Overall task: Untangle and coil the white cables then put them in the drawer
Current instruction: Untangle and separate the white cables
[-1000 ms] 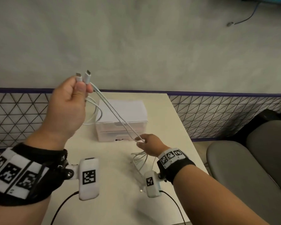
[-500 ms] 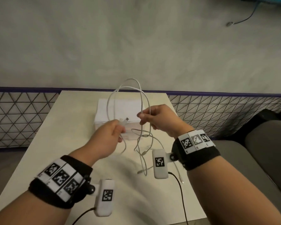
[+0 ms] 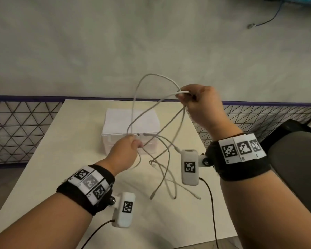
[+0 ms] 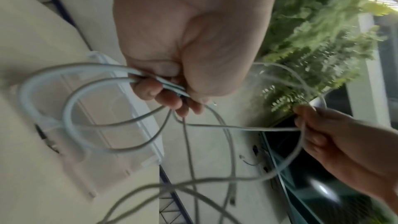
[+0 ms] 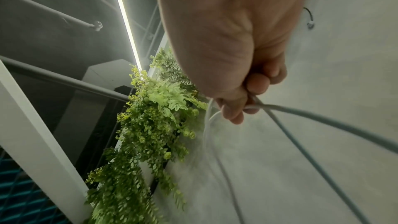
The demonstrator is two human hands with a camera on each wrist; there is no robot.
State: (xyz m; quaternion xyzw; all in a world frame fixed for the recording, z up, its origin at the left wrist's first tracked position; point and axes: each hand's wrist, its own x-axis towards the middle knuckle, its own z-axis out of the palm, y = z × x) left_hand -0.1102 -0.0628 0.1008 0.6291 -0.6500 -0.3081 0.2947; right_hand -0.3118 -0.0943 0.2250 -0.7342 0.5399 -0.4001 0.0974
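Observation:
Tangled white cables [image 3: 166,141] hang in the air between both hands above the cream table [image 3: 65,159]. My left hand [image 3: 126,153] pinches two cable ends low, in front of the white drawer box [image 3: 115,123]; its wrist view shows the fingers [image 4: 155,89] curled round the plugs. Higher and to the right, my right hand [image 3: 197,103] grips several strands, seen again as cables [image 5: 301,113] running from under the thumb. Loose ends [image 3: 152,196] trail onto the table. The drawer box looks closed.
A grey chair [image 3: 294,168] stands right of the table. A mesh railing with a purple top edge [image 3: 16,123] runs behind the table, in front of a grey wall. Green ferns [image 5: 155,117] show in the wrist views. Black camera leads [image 3: 212,203] hang from both wrists.
My left hand dropped from high on the left to just in front of the drawer box. My right hand rose from the table, lifting the strands into a tall loop.

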